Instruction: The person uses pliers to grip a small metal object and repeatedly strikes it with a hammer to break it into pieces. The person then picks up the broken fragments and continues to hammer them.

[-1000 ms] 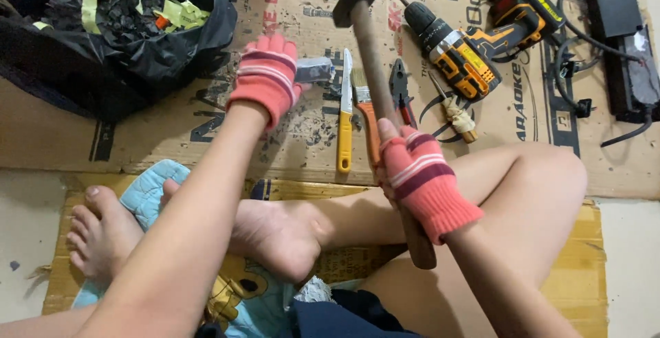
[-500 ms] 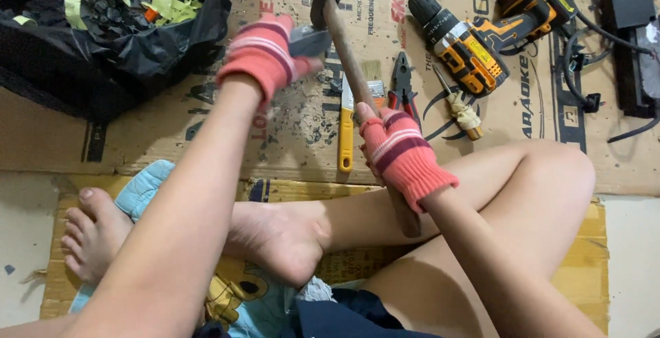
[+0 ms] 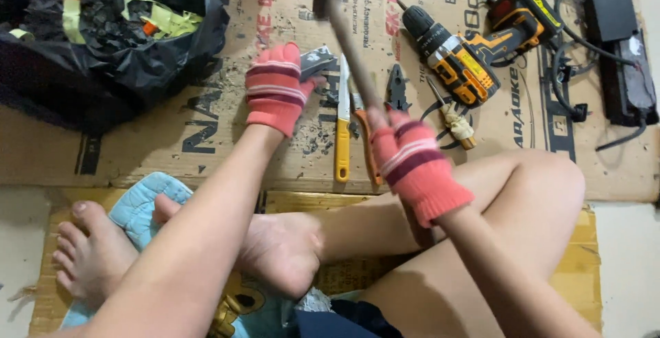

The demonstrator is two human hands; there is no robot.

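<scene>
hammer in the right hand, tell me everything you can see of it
The wooden-handled hammer with a dark metal head is raised above the brown cardboard sheet, tilted, head at the picture's top edge and partly cut off. Its handle looks plain, brownish and motion-blurred. The right hand, in a pink striped knit glove, grips it; the handle's butt pokes out below the cuff.

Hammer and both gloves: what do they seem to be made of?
Hammer: dark, dull head, likely steel; brown handle with a matte look, probably wood. Right hand and left hand wear pink knitted gloves with striped ribbed cuffs, apparently yarn; the soft weave shows.
</scene>
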